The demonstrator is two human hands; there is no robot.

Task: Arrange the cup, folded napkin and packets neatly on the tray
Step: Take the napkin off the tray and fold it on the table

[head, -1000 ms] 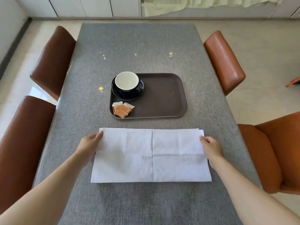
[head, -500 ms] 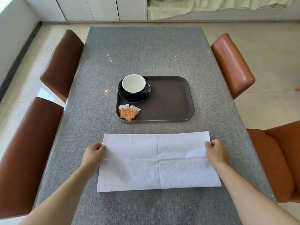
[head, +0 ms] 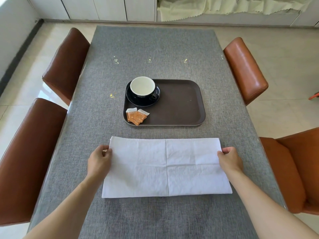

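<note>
The white napkin (head: 166, 167) lies flat on the grey table (head: 155, 54), spread wide as a long rectangle with a crease down its middle and a fainter one across, its far edge just short of the tray (head: 181, 104) and its near edge well back from the table's front. The left hand (head: 99, 161) sits at the napkin's left edge near the far corner, fingers curled and pinching the paper between thumb and fingertips; the right hand (head: 230, 159) mirrors it at the right edge, knuckles up, fingers curled around the paper's border. Both forearms reach in from the bottom corners of the view, angled inward. Beyond the napkin, the dark brown tray rests flat at the table's middle. In its far left corner a saucer (head: 138, 101) carries the cup (head: 143, 87), dark outside and white inside, upright, with its handle turned to the right. In the tray's near left corner two orange packets (head: 136, 116) lie overlapping, touching the rim there. The right half of the tray is bare. Brown chairs (head: 65, 66) stand close along both long sides of the table, two on the left and two on the right, and a few small yellowish specks mark the cloth past the tray.
</note>
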